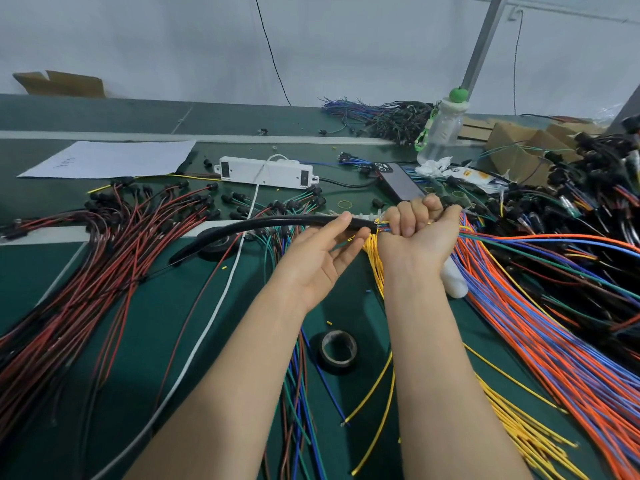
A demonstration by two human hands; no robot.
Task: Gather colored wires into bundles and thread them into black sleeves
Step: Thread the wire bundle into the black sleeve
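A black sleeve (277,225) arcs from the table at left up to the middle of the view. My left hand (322,258) pinches its right end between thumb and fingers. My right hand (420,233) is fisted round a bundle of colored wires (382,227) whose tips meet the sleeve's mouth. From that fist the orange, blue, green and yellow wires (540,320) fan out to the right and down across the green table (166,306). Loose yellow wires (375,261) hang below the two hands.
Red and brown leads with black caps (114,244) cover the left. A black tape roll (338,351) lies near my forearms, another (218,242) under the sleeve. Behind are a white box (266,172), a phone (398,185), a bottle (441,129), paper (114,159) and a heap of capped wires (571,202).
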